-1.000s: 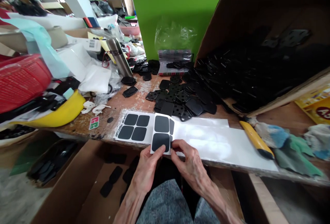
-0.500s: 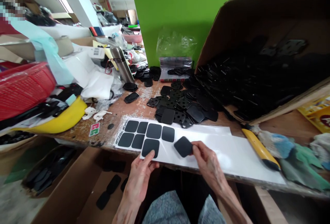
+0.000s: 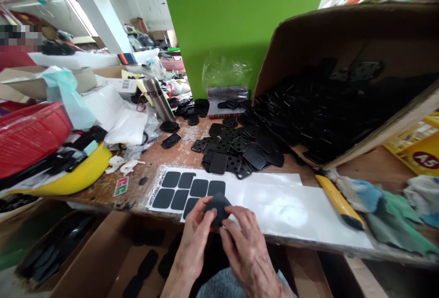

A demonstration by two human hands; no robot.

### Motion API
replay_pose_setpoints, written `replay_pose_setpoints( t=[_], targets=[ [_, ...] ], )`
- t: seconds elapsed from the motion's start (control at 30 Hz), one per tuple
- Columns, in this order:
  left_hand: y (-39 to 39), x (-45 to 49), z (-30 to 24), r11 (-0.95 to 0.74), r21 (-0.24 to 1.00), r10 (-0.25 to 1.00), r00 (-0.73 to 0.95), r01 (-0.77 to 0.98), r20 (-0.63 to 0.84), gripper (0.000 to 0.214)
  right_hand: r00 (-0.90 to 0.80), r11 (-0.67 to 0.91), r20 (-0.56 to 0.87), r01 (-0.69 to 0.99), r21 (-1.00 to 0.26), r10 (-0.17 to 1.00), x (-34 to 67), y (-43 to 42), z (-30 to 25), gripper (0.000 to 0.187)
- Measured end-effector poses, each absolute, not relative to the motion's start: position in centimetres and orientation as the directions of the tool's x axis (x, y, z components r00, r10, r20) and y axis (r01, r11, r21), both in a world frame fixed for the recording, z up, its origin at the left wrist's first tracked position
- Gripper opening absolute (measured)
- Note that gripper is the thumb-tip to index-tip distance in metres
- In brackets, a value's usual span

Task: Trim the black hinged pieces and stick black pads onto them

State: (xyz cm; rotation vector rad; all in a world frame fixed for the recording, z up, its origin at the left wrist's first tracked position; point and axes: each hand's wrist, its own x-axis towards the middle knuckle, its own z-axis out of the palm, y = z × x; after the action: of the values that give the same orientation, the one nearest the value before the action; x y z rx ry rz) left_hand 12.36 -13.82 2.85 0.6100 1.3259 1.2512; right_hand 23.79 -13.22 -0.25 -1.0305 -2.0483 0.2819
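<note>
A black rounded-square pad (image 3: 218, 206) is held tilted above the table's front edge. My left hand (image 3: 194, 238) pinches it from the left, thumb on its face. My right hand (image 3: 247, 243) grips its right corner and lower edge, with fingertips bent in. Under and behind it lies a white backing sheet (image 3: 240, 202) bearing several similar black pads, partly covered by my hands. Another sheet with black pads (image 3: 163, 198) lies to the left under it. Beyond the sheets is a heap of black plates (image 3: 233, 164), many with round holes.
At right a large cardboard box (image 3: 274, 46) lies on its side, full of black plates. A yellow-handled tool (image 3: 338, 202) and rags (image 3: 394, 224) lie before it. At left stand a steel flask (image 3: 159, 101) and a red basket (image 3: 34, 128). An open carton (image 3: 92, 261) sits below the table.
My right hand has brought the black pad left, towards my left hand. My left hand has let go of the sheet's edge and now grips the pad too. The view has shifted slightly.
</note>
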Motion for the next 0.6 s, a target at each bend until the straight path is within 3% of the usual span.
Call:
replay_pose_setpoints(
  t=[0.13,0.23,0.3,0.37,0.43,0.6],
  targets=[
    [-13.0,12.3,3.2,0.335,0.915,0.925,-0.105,-0.222,-0.364,0.029,-0.169,0.378,0.340,0.479,-0.792,0.925,25.6,-11.3,1.0,0.014],
    [-10.3,11.7,3.8,0.269,0.949,0.962,-0.087,0.163,-0.258,0.033,-0.144,0.165,0.120,0.363,-0.917,0.982,27.1,-10.0,1.5,0.009],
    [-7.5,11.1,3.6,0.175,0.833,0.981,-0.168,0.525,-0.100,0.038,-0.115,0.065,0.030,0.309,-0.949,0.993,27.9,-9.6,1.5,0.013],
    [-4.5,10.4,3.2,0.141,0.609,0.971,-0.229,0.781,0.069,0.046,-0.103,0.005,-0.020,0.240,-0.971,0.994,28.6,-9.7,1.3,0.017],
    [-2.1,10.0,2.5,0.145,0.506,0.963,-0.238,0.851,0.125,0.053,-0.130,-0.049,-0.069,0.148,-0.988,0.989,29.2,-10.0,1.1,0.018],
    [0.1,9.2,1.5,0.150,0.558,0.966,-0.242,0.816,0.093,0.054,-0.151,-0.220,-0.198,-0.149,-0.964,0.969,30.0,-10.5,1.0,0.019]
  ],
)
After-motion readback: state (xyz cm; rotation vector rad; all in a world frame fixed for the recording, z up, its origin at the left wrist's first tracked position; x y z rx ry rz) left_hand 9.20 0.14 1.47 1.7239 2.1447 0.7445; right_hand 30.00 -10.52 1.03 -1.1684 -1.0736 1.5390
